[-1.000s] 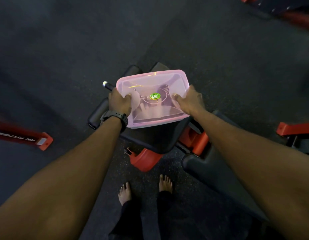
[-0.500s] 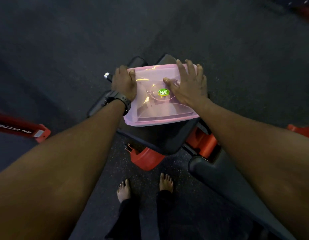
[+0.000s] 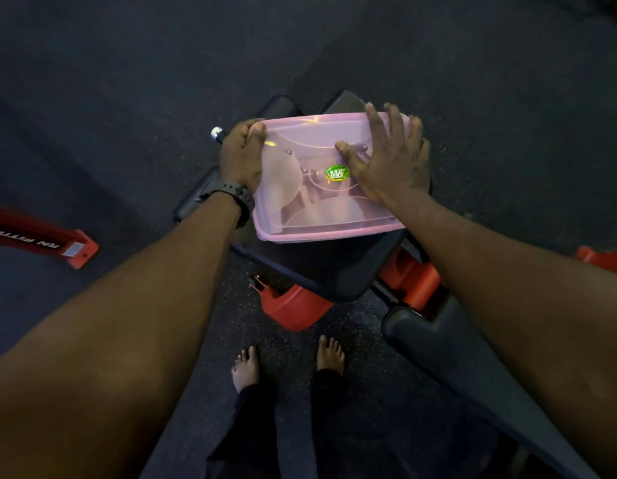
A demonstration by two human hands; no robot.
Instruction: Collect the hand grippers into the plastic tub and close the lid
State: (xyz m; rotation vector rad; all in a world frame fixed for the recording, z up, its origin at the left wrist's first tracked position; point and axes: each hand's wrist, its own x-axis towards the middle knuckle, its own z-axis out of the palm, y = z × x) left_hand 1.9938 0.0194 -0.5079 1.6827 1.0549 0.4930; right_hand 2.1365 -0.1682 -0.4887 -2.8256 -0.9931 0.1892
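A pink translucent plastic tub [image 3: 310, 233] with its lid [image 3: 307, 136] on top rests on a black padded gym bench [image 3: 321, 271]. A green sticker [image 3: 337, 173] marks the lid's middle. Dim shapes of hand grippers [image 3: 364, 152] show through the lid; their number is unclear. My left hand [image 3: 239, 157], with a dark watch on the wrist, curls around the tub's left far corner, thumb on the lid. My right hand [image 3: 386, 160] lies flat on the right half of the lid, fingers spread toward the far edge.
The bench has red frame parts [image 3: 293, 309] below it and a second black pad [image 3: 449, 347] at lower right. A red bar [image 3: 41, 236] lies on the dark rubber floor at left. A metal-tipped handle [image 3: 217, 134] sticks out behind my left hand. My bare feet [image 3: 286, 364] stand below the bench.
Both hands have moved from the tub's near side to its far side. My left hand shifted off the lid top onto the left corner; my right hand stays flat on the lid.
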